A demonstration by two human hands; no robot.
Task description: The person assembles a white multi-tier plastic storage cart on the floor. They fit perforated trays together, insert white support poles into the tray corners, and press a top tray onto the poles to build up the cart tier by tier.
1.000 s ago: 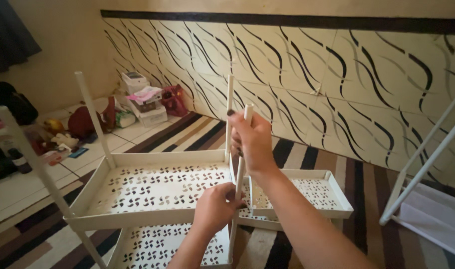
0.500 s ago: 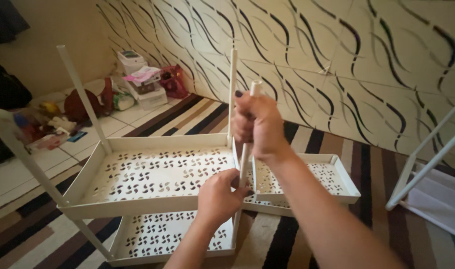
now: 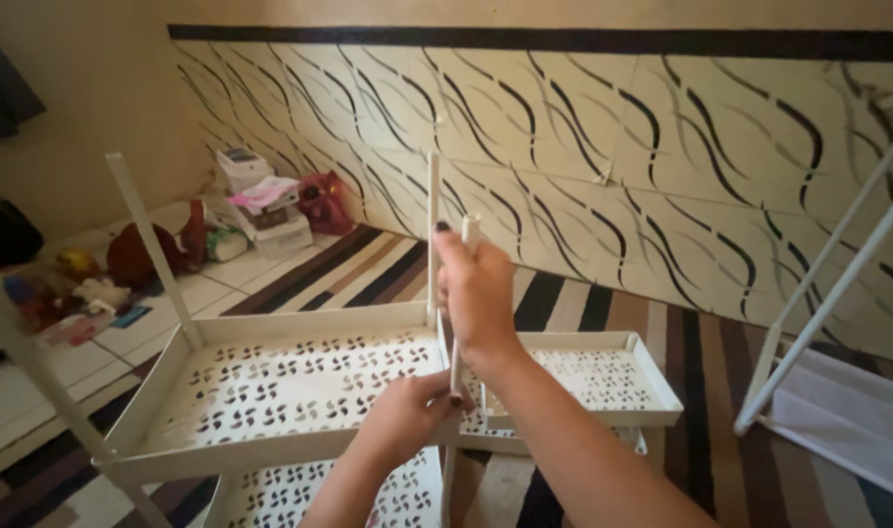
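A white perforated shelf tray (image 3: pixel 270 391) sits at left on 2 upright posts. The left hand (image 3: pixel 407 416) has its fingers closed on the tray's near right corner. Just right, the right hand (image 3: pixel 478 288) has its fingers wrapped tight around a thin white pole (image 3: pixel 463 293), held upright above that corner. If the pole tilts, it could jam or slip past the corner socket.
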